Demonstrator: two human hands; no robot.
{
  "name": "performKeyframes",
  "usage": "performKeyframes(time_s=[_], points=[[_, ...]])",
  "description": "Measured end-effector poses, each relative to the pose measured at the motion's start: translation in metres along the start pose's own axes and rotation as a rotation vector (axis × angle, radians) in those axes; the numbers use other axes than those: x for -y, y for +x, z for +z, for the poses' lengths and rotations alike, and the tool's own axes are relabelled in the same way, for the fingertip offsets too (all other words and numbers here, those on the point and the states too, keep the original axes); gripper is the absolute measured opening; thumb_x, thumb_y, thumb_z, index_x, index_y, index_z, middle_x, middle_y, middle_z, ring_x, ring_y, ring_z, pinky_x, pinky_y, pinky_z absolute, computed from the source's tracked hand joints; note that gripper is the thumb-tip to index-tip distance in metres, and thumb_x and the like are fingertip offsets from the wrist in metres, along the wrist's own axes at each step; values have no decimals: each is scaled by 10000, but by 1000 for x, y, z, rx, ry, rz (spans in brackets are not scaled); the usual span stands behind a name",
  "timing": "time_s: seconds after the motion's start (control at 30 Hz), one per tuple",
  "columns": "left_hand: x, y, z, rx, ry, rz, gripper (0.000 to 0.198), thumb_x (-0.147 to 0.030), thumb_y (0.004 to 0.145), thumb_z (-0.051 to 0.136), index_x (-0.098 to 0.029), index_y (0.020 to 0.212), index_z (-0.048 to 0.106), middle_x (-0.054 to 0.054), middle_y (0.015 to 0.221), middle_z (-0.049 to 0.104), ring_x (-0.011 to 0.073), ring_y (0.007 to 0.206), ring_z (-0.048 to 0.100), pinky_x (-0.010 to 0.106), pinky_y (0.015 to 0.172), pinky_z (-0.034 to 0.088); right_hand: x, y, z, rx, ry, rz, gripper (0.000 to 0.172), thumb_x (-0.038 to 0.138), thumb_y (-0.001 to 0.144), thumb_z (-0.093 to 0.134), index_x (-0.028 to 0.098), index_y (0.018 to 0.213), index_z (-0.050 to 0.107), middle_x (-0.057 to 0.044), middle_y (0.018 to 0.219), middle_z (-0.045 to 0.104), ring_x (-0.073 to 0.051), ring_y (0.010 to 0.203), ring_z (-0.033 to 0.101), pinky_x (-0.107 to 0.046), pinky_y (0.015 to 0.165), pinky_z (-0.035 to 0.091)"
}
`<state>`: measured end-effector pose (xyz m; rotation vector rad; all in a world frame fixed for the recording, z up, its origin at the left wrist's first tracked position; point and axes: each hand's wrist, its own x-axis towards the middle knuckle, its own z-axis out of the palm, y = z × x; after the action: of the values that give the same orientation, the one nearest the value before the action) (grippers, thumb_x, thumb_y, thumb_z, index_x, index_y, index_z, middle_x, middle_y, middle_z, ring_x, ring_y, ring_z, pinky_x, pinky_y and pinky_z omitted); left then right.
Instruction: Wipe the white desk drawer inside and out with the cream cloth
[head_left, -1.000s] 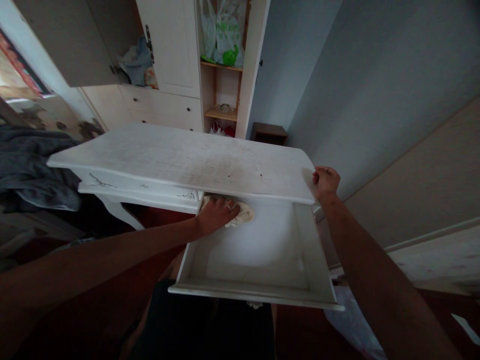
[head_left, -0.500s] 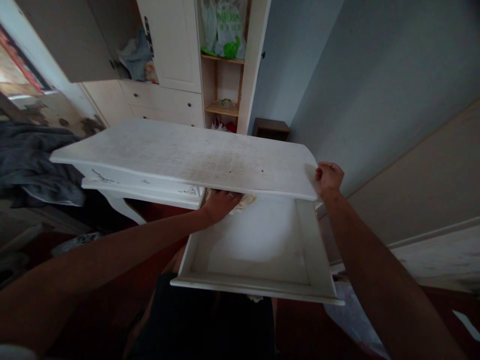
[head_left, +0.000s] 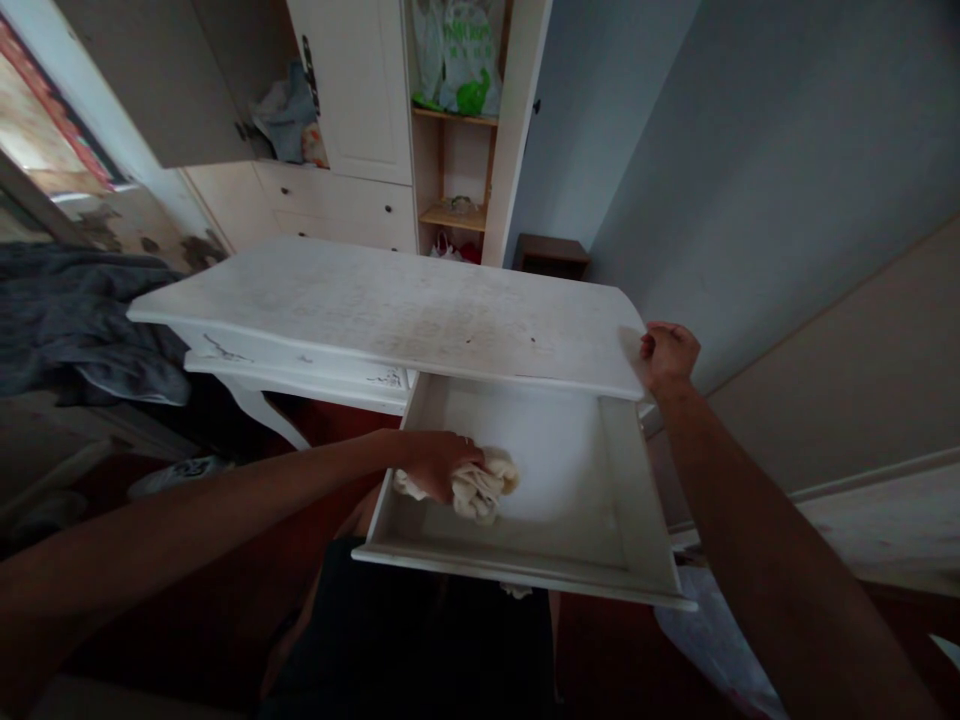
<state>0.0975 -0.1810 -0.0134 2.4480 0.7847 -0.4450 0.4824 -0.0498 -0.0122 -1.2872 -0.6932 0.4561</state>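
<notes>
My left hand [head_left: 442, 464] is closed around a bunched cream cloth [head_left: 480, 488] and presses it to the left part of the floor of an open drawer [head_left: 570, 480]. Part of the cloth sticks out on either side of the fingers. The drawer is pulled out from under the top of a white desk [head_left: 352, 300]. At the desk's right end, my right hand [head_left: 671, 355] rests against the tabletop edge with curled fingers. Its palm is hidden, so I cannot see whether anything is in it. Grey smudges and two small dark spots mark the tabletop.
Behind the desk stands a white wardrobe [head_left: 367, 110] with plastic bags [head_left: 465, 60] on its open shelves. Dark grey clothing [head_left: 75, 320] is heaped at the left. A small brown cabinet [head_left: 553, 250] is by the blue wall. A pale plastic bag [head_left: 712, 630] lies low at the right.
My left hand has drawn the cloth from the back left of the drawer toward its front. More of the cloth shows now. My right hand stays at the desk's right edge.
</notes>
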Motion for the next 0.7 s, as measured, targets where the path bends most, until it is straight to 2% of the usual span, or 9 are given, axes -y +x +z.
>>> performKeyframes(time_s=[0.13,0.2,0.27,0.4,0.5,0.6,0.7], points=[[9,-1,5,141,-233,73,634,-203,649,765,-223,1266,620,54,1223,708,237,1091,670,322,934,521,1,0,0,-2,14,-4,184,58,754,615,204,642,620,50,523,522,-65,432,430,-151,378,345],[10,0,6,148,-232,90,612,-195,649,775,-214,1242,624,53,1209,714,236,1091,670,319,926,521,1,0,0,-4,10,2,189,61,750,620,209,632,616,49,517,520,-68,430,425,-153,373,345],[8,0,8,68,-116,69,598,-183,675,768,-194,1255,619,85,1233,702,254,1121,658,333,933,515,1,2,0,-3,0,14,194,71,746,635,222,626,609,50,514,519,-76,431,424,-160,364,351],[4,4,11,-195,227,-62,493,-181,809,682,-197,1297,608,134,1252,678,295,1143,634,373,857,515,2,2,-1,5,-19,7,218,66,746,653,231,613,602,41,518,529,-90,434,437,-180,363,366],[9,10,10,-351,479,-50,329,-158,924,558,-221,1233,651,135,1259,676,301,1147,606,394,824,488,4,-2,0,-11,-3,1,209,49,756,634,210,625,612,42,511,528,-81,433,436,-172,379,361],[20,17,4,-435,617,-44,334,-137,992,427,-218,1181,689,154,1281,672,300,1136,585,422,833,451,6,-5,1,-14,10,-4,177,59,762,636,192,646,614,52,511,527,-69,434,433,-157,388,347],[31,25,-5,-455,633,-50,373,-139,1007,387,-211,1191,703,171,1283,674,301,1132,576,441,863,428,6,-7,1,-9,6,-8,158,80,757,646,192,650,611,56,508,522,-66,428,423,-153,386,336]])
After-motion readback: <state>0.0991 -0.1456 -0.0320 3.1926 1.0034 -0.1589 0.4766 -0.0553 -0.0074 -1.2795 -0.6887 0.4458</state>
